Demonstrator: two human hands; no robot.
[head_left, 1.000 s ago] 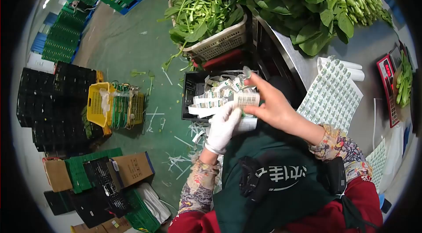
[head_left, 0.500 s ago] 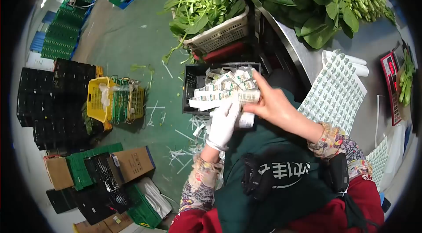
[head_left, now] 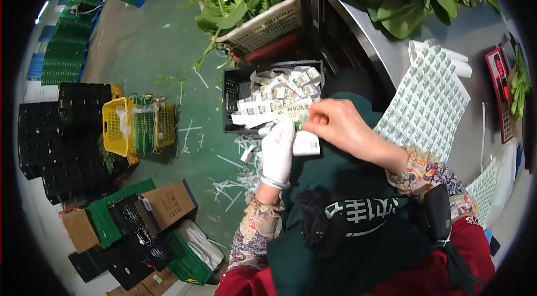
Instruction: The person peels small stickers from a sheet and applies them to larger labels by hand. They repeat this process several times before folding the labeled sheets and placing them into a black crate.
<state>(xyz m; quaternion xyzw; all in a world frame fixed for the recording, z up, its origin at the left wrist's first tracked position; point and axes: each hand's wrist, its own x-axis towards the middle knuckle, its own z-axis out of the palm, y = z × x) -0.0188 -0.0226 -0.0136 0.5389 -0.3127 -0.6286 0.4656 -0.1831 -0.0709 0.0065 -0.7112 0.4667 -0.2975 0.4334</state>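
Note:
My left hand (head_left: 278, 150), in a white glove, is closed on the near end of a strip of printed labels (head_left: 296, 110). Thumb and fingertips of my bare right hand (head_left: 342, 128) pinch together at the same strip, beside a small green spot. Below the fingers hangs a white label piece (head_left: 306, 144) with a small black code. Just beyond my hands, more label strips (head_left: 285, 86) lie heaped in a black crate (head_left: 229, 114). The dark green apron (head_left: 319, 184) covers my lap close under the hands.
A beige basket of leafy greens (head_left: 263, 25) stands beyond the crate. On the metal table (head_left: 430, 95) at right lie a label sheet (head_left: 422, 103), bundled greens (head_left: 403, 2) and a red scale (head_left: 499, 92). Paper scraps (head_left: 229, 187) litter the floor near a yellow basket (head_left: 118, 122).
My right hand has come down from the label heap to a pinch close beside the left glove. A label with large print now shows flat between them. The view has shifted slightly.

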